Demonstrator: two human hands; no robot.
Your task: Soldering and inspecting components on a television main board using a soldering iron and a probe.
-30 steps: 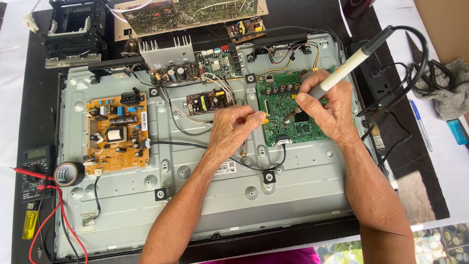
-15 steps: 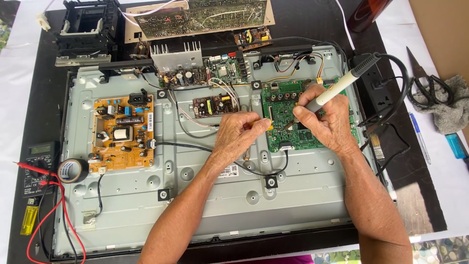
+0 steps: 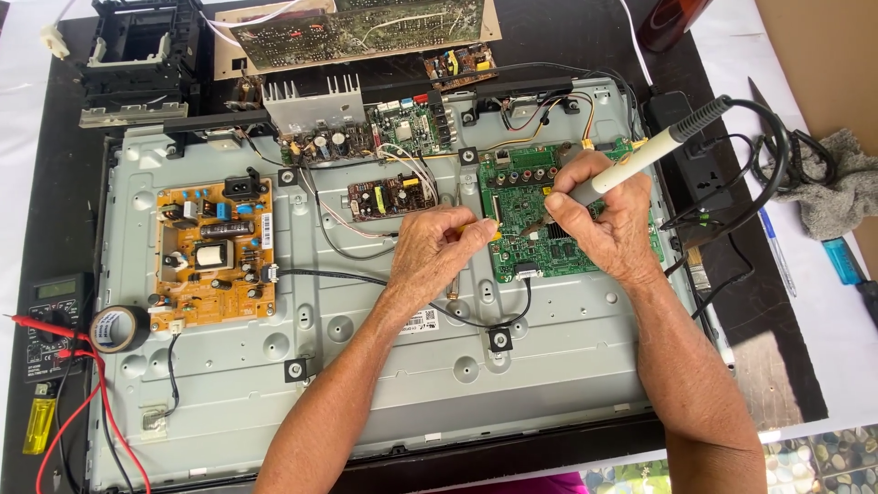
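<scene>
While the green circuit board [image 3: 540, 206] sits screwed to the upper right part of the grey metal back panel [image 3: 366, 366], both hands work over its left half. Right hand [image 3: 604, 224] is closed around a soldering iron [image 3: 649, 151], held like a pen, handle slanting up to the right, tip down on the board near its middle; exact contact spot hidden by the fingers. Left hand [image 3: 444, 247] is curled narrow, fingertips pinched on something small and yellowish at the board's left edge; too small to tell what it is. Hands are near each other, not touching.

Black cable of the iron loops off to the right toward a black power strip [image 3: 681, 155]. Small green board [image 3: 391, 195] lies just left of the main one; orange power board [image 3: 215, 252] is well apart on the panel's left side. Heatsink board [image 3: 315, 114] at the panel's top edge. Roll of black tape [image 3: 119, 327], multimeter [image 3: 50, 320] with red leads and a yellow lighter [image 3: 38, 425] lie at far left. Scissors [image 3: 796, 137], grey rag [image 3: 841, 187] and blue pen [image 3: 776, 247] at far right.
</scene>
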